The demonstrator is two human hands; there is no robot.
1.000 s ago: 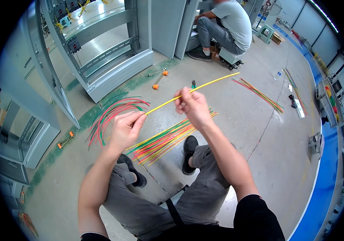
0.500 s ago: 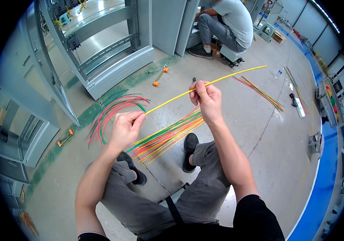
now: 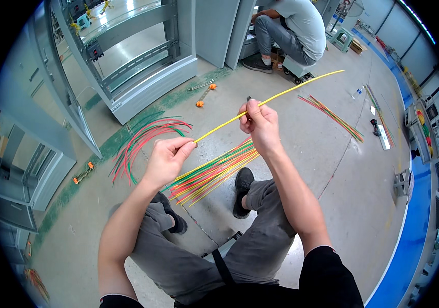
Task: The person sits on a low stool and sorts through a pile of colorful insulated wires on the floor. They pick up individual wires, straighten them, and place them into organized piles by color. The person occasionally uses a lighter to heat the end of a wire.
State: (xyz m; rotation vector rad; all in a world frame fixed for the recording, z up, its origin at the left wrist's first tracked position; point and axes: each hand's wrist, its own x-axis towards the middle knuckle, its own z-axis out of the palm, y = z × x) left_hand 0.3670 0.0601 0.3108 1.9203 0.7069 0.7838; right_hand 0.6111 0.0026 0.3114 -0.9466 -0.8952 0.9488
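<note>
- the left hand point(image 3: 167, 156) pinches the near end of a long yellow wire point(image 3: 281, 94) between thumb and fingertips, closed tight on it, at about 9 o'clock from the picture's middle.
- the right hand point(image 3: 260, 126) is closed around the same yellow wire further along, at about 12 o'clock from the middle; a small dark tool tip shows just above its fingers, too small to tell what it is.
- the yellow wire runs taut from the left hand up through the right hand and out toward 1 o'clock, its free end in the air near a seated person point(image 3: 296, 25).
- under the hands, on the concrete floor point(image 3: 332, 169), lies a straight bundle of red, green and yellow wires point(image 3: 212, 172), just in front of a black shoe point(image 3: 242, 185).
- at 10 o'clock from that bundle a curved bunch of red and green wires point(image 3: 145, 138) lies by the green floor stripe.
- at 2 o'clock another thin bundle of coloured wires point(image 3: 332, 115) lies well apart.
- a grey metal cabinet frame point(image 3: 142, 77) stands at 11 o'clock; small orange parts point(image 3: 205, 95) lie on the floor near its base.
- a blue floor band point(image 3: 414, 220) curves along the 4 o'clock edge; no labels or signs are clear enough to tell.
</note>
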